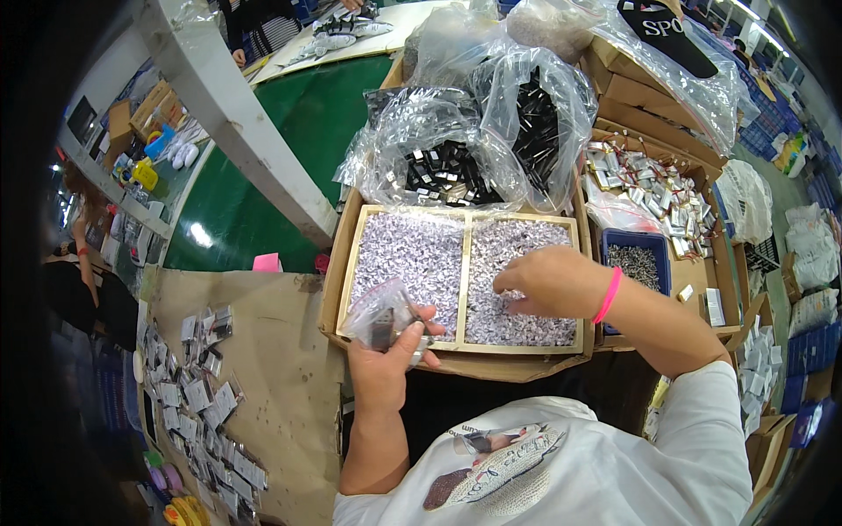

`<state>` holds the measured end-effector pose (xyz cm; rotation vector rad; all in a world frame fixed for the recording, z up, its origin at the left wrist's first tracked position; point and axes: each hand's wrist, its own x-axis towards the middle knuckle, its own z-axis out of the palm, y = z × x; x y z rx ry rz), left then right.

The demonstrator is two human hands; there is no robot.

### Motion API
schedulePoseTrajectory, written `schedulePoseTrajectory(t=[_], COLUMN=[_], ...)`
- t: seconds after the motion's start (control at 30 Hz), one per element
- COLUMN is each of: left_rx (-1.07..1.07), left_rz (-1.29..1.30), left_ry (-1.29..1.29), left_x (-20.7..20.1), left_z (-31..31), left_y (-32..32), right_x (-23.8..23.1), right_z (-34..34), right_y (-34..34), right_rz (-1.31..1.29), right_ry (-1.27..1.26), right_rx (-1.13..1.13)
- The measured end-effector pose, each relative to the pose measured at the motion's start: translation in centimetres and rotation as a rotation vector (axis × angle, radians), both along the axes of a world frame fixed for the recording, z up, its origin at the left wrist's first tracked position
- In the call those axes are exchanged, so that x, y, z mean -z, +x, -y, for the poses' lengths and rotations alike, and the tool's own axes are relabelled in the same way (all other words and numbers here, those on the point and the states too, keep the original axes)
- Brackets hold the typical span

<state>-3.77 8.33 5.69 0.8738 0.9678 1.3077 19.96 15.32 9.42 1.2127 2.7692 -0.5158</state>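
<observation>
My left hand grips a small clear zip bag with dark and silvery items inside, over the front left of a shallow wooden tray. A divider splits this tray into two compartments, both filled with tiny white-and-dark pieces. Over the right compartment, my right hand bends its fingers down at the small pieces. Those fingertips are drawn together, and whatever they hold is too small to make out. A pink band circles my right wrist.
Behind the tray lie plastic bags of black parts. To the right are a blue bin of small metal parts and a carton of wired silvery packs. Filled small bags cover the brown board at left. A white post slants nearby.
</observation>
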Motion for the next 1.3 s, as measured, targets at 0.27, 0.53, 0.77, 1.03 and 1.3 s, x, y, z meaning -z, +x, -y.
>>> schedulePoseTrajectory(t=[0.27,0.53,0.77,1.03,1.3], left_rx=[-0.051,-0.097,-0.131,-0.120,-0.150], left_rz=[-0.012,-0.018,-0.001,0.012,0.031], left_ry=[-0.008,0.017,-0.004,0.016,-0.022], left_x=[0.0,-0.3,-0.2,0.3,0.2], left_z=[0.9,0.8,1.0,1.0,1.2], left_y=[-0.7,-1.1,-1.8,-2.2,-2.7], right_x=[1.7,2.3,1.1,1.4,-0.2], right_z=[-0.3,0.7,0.2,0.4,0.0], right_y=[2.1,1.7,2.7,1.6,2.1], right_rz=[-0.027,-0.110,-0.092,-0.004,-0.070], right_ry=[-0.076,-0.024,-0.063,-0.089,-0.042], right_rx=[-0.016,-0.105,-0.032,-0.041,-0.079])
